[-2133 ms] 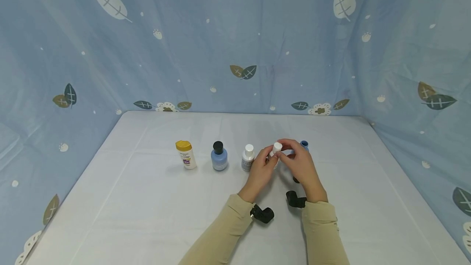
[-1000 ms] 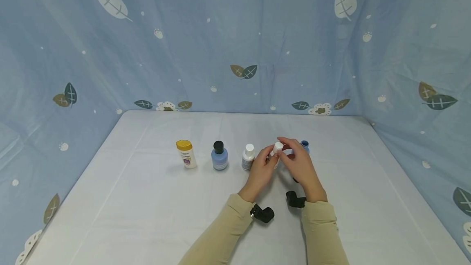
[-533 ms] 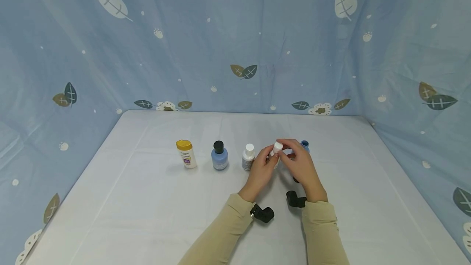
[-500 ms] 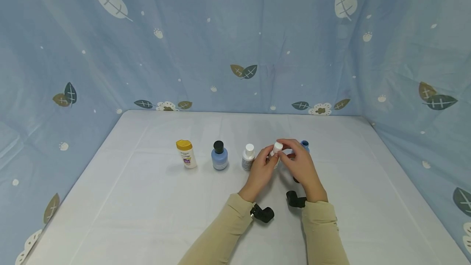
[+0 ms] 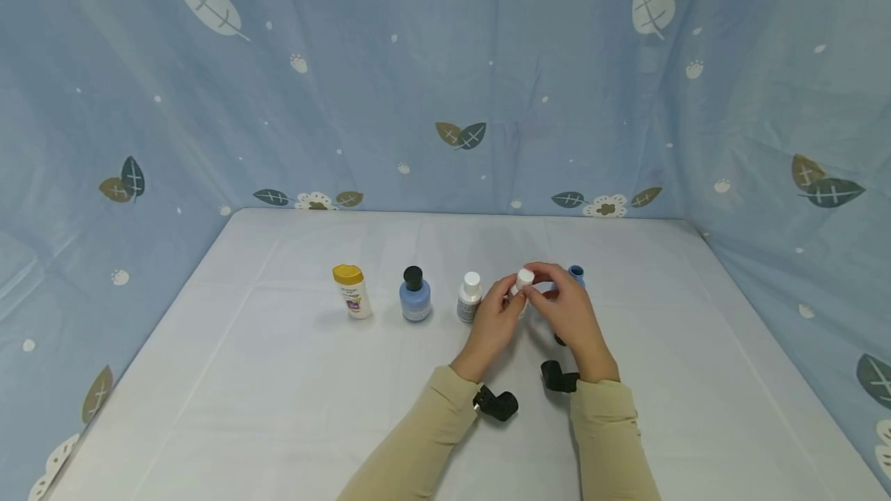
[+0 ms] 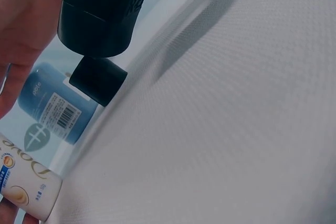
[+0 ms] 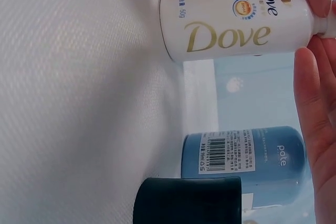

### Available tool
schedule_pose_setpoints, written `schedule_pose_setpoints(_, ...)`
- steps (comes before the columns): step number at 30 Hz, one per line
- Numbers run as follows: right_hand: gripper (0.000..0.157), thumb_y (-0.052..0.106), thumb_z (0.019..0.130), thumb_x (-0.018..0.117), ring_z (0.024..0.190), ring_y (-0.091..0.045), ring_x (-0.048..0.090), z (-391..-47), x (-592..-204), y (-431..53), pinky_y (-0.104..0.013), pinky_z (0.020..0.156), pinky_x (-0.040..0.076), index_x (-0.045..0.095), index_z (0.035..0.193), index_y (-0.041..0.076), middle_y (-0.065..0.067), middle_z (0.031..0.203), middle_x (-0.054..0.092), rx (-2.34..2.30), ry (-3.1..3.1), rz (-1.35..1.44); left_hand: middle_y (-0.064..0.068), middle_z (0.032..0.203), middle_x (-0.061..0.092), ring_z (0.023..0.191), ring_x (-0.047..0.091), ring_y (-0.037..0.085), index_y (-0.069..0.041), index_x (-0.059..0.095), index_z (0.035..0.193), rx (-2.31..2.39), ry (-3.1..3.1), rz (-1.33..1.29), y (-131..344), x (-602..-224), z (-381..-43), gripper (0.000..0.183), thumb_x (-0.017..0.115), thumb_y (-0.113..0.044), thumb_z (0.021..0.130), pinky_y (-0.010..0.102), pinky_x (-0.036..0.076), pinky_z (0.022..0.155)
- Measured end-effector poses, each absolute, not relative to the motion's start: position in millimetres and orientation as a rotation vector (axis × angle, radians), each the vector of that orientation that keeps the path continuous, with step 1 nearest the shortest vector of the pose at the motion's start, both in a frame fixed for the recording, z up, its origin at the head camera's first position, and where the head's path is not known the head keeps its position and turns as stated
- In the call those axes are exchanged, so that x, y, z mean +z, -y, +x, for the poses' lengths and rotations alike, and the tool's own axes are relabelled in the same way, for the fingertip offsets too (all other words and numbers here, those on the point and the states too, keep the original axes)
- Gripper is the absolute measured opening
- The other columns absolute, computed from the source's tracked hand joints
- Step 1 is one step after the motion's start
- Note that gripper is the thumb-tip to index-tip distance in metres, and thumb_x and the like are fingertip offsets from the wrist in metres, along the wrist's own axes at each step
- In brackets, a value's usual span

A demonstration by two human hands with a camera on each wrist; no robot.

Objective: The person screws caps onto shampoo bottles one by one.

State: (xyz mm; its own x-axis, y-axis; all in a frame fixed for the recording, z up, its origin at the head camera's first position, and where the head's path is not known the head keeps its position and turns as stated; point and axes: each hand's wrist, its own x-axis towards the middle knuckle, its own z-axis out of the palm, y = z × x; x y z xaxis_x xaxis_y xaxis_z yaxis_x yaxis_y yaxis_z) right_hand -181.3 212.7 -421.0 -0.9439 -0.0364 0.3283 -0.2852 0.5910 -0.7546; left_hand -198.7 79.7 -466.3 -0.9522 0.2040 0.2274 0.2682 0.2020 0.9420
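Note:
In the right wrist view a small white Dove bottle stands upright on the cloth. My left hand grips its body, fingers curled round the far side. The thumb and fingers of my right hand pinch the white cap at its top. Just right of it stands a blue bottle with a bare neck, largely covered by my right hand in the head view. A loose black cap lies on the cloth in front of that bottle.
Left of my hands, a row holds a white bottle with white cap, a blue bottle with black cap and a white bottle with yellow cap. Black wrist cameras jut between my forearms. A blue patterned curtain borders the white-covered table.
My right fingers have risen slightly at the cap and come back down, with small shifts around it. My left hand keeps its grip on the Dove bottle, and the other bottles stay put.

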Motion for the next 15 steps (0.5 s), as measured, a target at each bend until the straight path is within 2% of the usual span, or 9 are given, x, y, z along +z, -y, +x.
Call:
schedule_pose_setpoints(6,0.036,0.032,0.081,0.065,0.096,-0.015,0.052,-182.4,-422.5,-211.2,-0.036,0.075,0.043,0.055,0.113,0.019,0.002,0.104,0.056,1.318,2.534,0.216,-0.006,0.098,0.051,0.085,0.045,0.009,-0.022,0.053,0.122,-1.889,2.394,-0.459,-79.7,-467.1,-198.9,0.031,0.048,-0.028,0.092,0.025,0.039,0.075)
schedule_pose_setpoints(15,0.042,0.034,0.08,0.065,0.098,-0.016,0.05,-184.8,-424.3,-209.0,-0.036,0.075,0.044,0.052,0.116,0.016,-0.001,0.107,0.054,1.323,2.544,0.176,-0.008,0.112,0.052,0.091,0.047,0.009,-0.023,0.052,0.124,-1.864,2.419,-0.467,-78.7,-466.1,-197.7,0.033,0.047,-0.029,0.092,0.028,0.04,0.082)
